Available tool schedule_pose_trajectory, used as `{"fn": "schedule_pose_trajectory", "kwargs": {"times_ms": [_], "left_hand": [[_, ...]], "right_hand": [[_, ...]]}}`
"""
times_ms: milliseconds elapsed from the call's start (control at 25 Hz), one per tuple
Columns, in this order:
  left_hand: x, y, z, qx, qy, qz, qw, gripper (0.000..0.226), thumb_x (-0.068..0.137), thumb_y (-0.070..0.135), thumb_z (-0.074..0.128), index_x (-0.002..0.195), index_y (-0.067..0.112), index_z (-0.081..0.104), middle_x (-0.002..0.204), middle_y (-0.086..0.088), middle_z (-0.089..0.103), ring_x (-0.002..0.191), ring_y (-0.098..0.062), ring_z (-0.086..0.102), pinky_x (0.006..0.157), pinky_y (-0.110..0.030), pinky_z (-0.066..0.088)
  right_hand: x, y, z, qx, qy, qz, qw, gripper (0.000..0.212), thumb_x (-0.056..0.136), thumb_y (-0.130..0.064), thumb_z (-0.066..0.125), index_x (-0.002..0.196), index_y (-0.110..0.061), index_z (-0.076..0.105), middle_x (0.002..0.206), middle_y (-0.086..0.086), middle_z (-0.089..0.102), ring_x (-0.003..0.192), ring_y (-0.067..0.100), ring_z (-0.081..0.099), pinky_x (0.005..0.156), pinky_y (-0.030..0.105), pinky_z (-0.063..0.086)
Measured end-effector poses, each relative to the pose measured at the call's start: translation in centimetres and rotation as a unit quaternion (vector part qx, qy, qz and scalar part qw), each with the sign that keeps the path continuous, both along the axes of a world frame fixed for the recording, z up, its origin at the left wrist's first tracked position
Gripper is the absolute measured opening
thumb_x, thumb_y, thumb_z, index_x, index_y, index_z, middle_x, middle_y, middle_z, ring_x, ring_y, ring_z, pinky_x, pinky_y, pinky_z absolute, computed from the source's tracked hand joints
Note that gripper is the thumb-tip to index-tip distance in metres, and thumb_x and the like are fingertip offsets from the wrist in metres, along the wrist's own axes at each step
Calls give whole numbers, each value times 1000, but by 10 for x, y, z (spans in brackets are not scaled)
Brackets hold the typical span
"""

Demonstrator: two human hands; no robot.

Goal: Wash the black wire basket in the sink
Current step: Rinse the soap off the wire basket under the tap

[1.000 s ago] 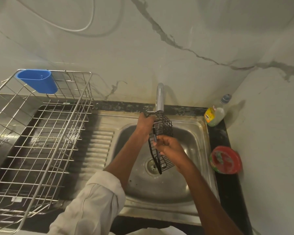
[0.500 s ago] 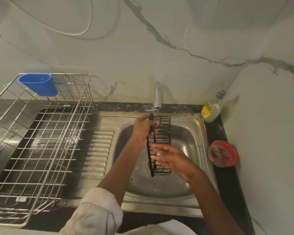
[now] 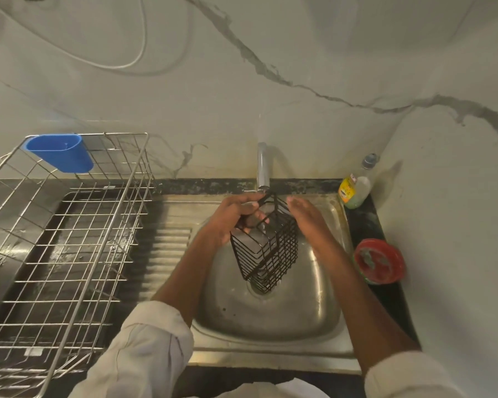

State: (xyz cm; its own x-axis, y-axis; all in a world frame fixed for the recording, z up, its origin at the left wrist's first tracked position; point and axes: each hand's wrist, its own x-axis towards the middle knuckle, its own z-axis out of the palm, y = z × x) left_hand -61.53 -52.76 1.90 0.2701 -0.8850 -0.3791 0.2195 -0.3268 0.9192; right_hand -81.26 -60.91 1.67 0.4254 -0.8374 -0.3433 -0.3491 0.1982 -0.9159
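The black wire basket (image 3: 266, 248) hangs tilted over the sink (image 3: 270, 320) bowl, its top rim under the tap (image 3: 262, 168). The left hand (image 3: 233, 218) grips that rim with fingers curled round the wire. The right hand (image 3: 308, 216) lies flat with straight fingers against the basket's right face. Keep the grip firm, turn each face into the water stream, and rub along the wires.

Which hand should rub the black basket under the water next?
Probably the right hand: it's open beside the black wire basket, holding nothing. The left hand is busy gripping the basket's top.
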Motion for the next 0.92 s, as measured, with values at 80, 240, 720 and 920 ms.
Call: {"fn": "schedule_pose_trajectory", "kwargs": {"times_ms": [80,240,720,920], "left_hand": [[11,-10,-1,12,-6,-45,999,36,107,6,60,142,8,68,101,-23,75,55,-9,64,47,-23,47],[50,-25,-5,24,-4,-52,998,29,105,9,64,131,13,77,93,-13,79,57,-9,59,47,-18,46],[96,4,-49,90,125,83,985,34,102,17,66,136,11,72,87,-1,72,41,0,43,41,-14,18],[48,-14,-44,93,134,203,966,44,106,44,61,128,8,71,114,-11,79,82,-19,73,56,-24,54]], "right_hand": [[4,-18,-13,90,3,69,994,71,83,-84,55,139,-41,59,146,-6,59,137,20,50,116,54,34],[-10,-41,-23,184,-80,83,976,61,91,-75,52,139,-39,60,148,2,58,142,32,46,118,60,28],[39,-12,4,39,113,221,968,57,98,-69,42,144,-38,54,134,-4,59,126,20,55,83,25,40],[32,2,-3,46,91,58,993,64,99,-73,34,134,-28,63,119,-6,65,91,11,60,64,24,40]]}}
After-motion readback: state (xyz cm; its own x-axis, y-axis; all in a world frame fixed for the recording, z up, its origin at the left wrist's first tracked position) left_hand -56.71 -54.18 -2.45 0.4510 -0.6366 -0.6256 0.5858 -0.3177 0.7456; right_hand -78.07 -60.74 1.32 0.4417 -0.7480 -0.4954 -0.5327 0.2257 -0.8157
